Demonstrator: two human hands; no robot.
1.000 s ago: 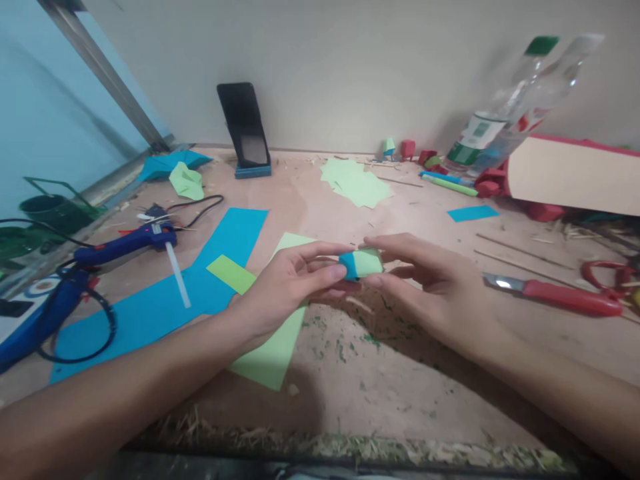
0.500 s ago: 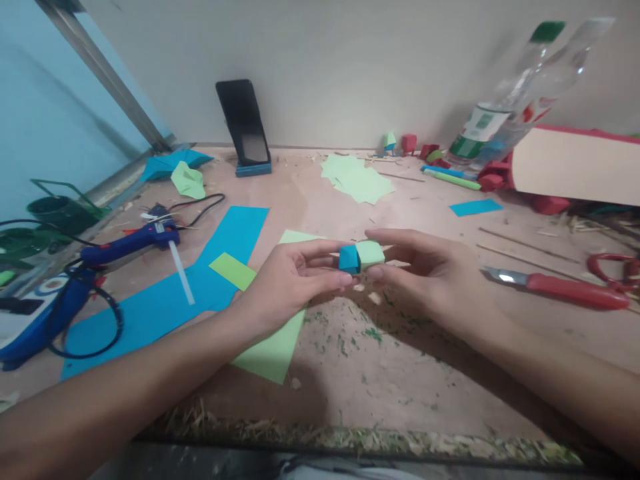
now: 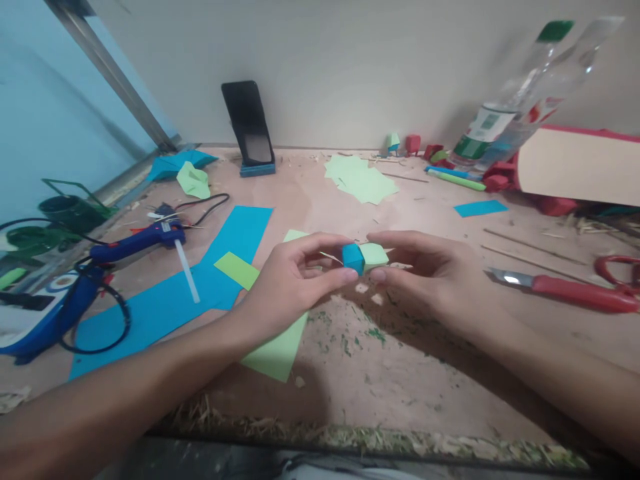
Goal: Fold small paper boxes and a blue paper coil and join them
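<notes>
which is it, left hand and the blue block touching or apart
Touching: the head view shows the left hand, its thumb tip against the blue block's lower edge.

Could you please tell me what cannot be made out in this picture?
In the head view:
- blue-green piece: back, hidden by its front
- pale green sheet: middle, hidden by the left hand
- bottle label: print, too blurred
- cream panel: right end, cut by picture edge
</notes>
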